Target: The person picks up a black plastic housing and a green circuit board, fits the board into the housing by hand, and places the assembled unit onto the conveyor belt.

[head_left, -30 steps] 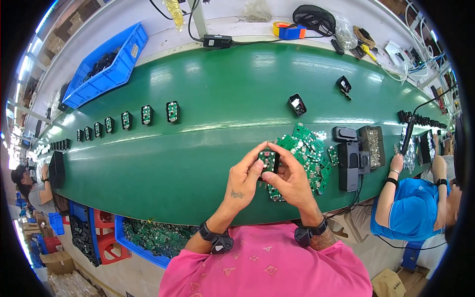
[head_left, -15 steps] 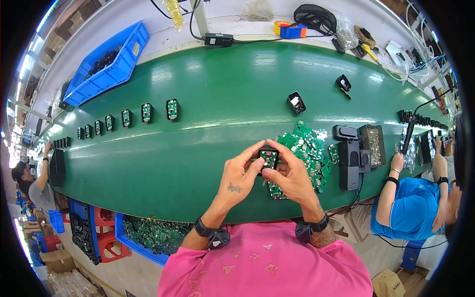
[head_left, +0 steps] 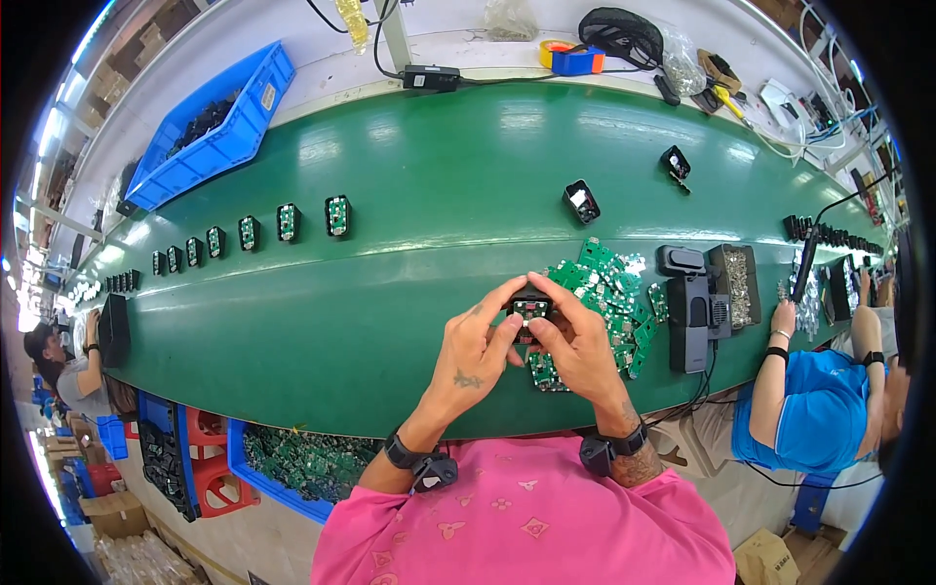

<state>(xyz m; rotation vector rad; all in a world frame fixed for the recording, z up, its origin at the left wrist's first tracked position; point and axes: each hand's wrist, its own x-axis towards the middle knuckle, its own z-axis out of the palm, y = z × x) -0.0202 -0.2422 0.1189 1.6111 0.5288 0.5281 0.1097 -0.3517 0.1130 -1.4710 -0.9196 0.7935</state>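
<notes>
Both hands meet over the near edge of the green bench (head_left: 390, 292), raised close to the eyes so the part can be seen: the left hand (head_left: 468, 356) and right hand (head_left: 580, 346) each close a fingertip grip on a small black housing (head_left: 529, 310), a green board seated inside it; the heap of loose green boards (head_left: 609, 288) lies just beyond for easy reach

Small black housing (head_left: 530, 310) — green board inside — held level.
</notes>
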